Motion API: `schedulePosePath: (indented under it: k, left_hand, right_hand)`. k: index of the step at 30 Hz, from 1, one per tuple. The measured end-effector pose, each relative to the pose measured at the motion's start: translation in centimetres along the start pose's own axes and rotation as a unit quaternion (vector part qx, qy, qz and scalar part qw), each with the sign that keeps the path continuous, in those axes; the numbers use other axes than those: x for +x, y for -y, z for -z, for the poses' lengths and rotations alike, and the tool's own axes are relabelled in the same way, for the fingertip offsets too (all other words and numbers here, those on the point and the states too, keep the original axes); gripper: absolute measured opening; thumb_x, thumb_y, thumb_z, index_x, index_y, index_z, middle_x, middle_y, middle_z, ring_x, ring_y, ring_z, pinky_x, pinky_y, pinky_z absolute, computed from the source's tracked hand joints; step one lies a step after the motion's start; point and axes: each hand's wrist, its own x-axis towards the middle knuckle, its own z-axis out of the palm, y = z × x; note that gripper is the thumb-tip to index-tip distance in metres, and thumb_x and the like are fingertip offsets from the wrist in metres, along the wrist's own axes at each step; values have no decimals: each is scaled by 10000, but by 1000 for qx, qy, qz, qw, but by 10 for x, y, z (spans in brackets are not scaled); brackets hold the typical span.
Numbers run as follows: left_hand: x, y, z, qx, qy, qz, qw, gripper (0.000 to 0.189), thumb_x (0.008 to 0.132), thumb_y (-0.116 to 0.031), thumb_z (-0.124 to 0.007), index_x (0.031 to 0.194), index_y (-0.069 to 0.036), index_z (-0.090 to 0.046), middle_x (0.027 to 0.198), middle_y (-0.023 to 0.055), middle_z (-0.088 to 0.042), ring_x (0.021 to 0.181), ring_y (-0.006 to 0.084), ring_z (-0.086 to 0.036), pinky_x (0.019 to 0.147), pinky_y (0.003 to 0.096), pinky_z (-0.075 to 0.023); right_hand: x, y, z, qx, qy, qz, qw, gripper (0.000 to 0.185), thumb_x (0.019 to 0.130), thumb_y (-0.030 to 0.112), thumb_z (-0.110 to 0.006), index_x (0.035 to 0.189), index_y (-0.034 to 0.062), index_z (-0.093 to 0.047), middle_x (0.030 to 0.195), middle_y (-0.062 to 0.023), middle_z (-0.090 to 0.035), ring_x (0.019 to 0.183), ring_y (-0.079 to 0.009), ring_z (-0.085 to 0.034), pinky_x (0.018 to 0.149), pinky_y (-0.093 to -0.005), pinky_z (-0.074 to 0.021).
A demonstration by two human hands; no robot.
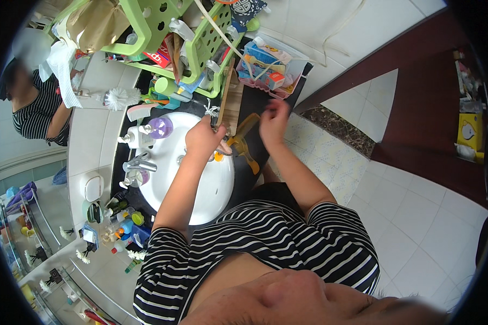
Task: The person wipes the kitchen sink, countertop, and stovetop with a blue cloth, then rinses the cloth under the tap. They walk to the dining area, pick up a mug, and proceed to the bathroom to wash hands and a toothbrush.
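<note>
My left hand (203, 137) is over the right rim of the white oval washbasin (211, 195), fingers bent and partly hidden. It is closed around a small pinkish item (224, 147) with a dark edge, whose kind I cannot tell. Beneath that item, a yellow-orange plastic piece with several arms (244, 146) lies across the dark counter edge (244, 183). My right hand (275, 122) is raised to the right of it, its fingers curled and blurred by motion; no object shows in them. A wooden box (231, 101) stands just beyond my left hand, beside a knotted white string (210, 107).
Pump bottles (140, 137) and a chrome faucet (140, 164) line the basin's left side. Green plastic baskets (203, 53) full of toiletries stand beyond it. A pink-and-clear bin (268, 67) of small packages sits at the counter's far corner. A white cord (232, 44) hangs across it.
</note>
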Motion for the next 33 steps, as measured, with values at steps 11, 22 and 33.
schedulePosePath:
  k: [11, 22, 33]
  left_hand:
    - [11, 5, -11, 96, 39, 3, 995, 299, 879, -352, -560, 901, -54, -577, 797, 141, -676, 749, 332, -664, 672, 433, -522]
    - [47, -13, -21, 79, -38, -94, 992, 282, 897, -340, -527, 927, -65, -580, 803, 157, -670, 719, 368, -652, 647, 464, -514]
    - [99, -38, -48, -167, -113, 21, 979, 417, 922, -371, -586, 1084, 13, -584, 924, 228, -653, 842, 366, -646, 741, 412, -514]
  right_hand:
    - [85, -51, 7, 59, -29, -53, 996, 525, 822, -11, -520, 1339, -7, -433, 984, -168, -632, 721, -268, -626, 602, -355, -527]
    - [68, -32, 66, 117, -19, -195, 974, 496, 896, -28, -357, 1375, 87, -417, 916, -111, -640, 538, -124, -573, 473, -264, -512]
    - [70, -44, 38, 113, -25, -174, 978, 568, 853, -60, -375, 1401, 88, -372, 1066, -144, -550, 608, -148, -586, 517, -288, -549]
